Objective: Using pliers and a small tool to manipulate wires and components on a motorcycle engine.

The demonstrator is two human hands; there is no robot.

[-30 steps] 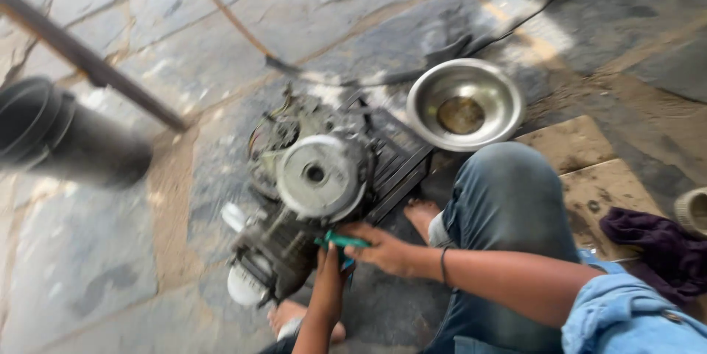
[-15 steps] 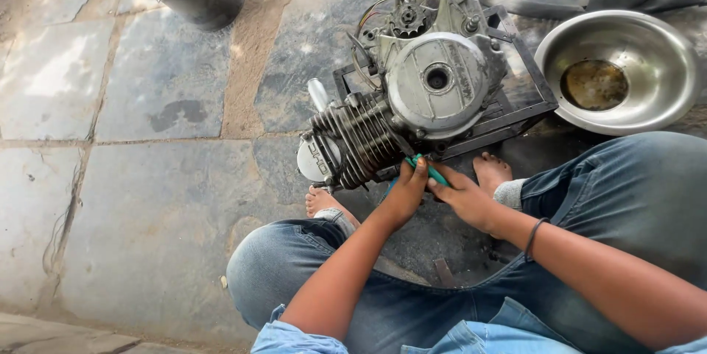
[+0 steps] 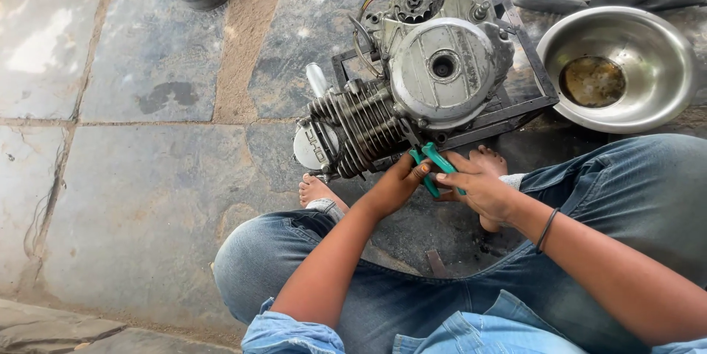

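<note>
Both hands point(image 3: 442, 181) on pliers point(image 3: 433, 163) (green-handled)

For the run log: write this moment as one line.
left hand: on green-handled pliers | right hand: gripping pliers | pliers at engine base | steel bowl beside

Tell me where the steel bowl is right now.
The steel bowl sits on the stone floor at the upper right of the head view, just right of the engine and beyond the person's right knee.

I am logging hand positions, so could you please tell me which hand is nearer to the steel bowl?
Right. The right hand grips the green-handled pliers below and left of the steel bowl; the left hand lies farther left, at the engine's fins.
</note>
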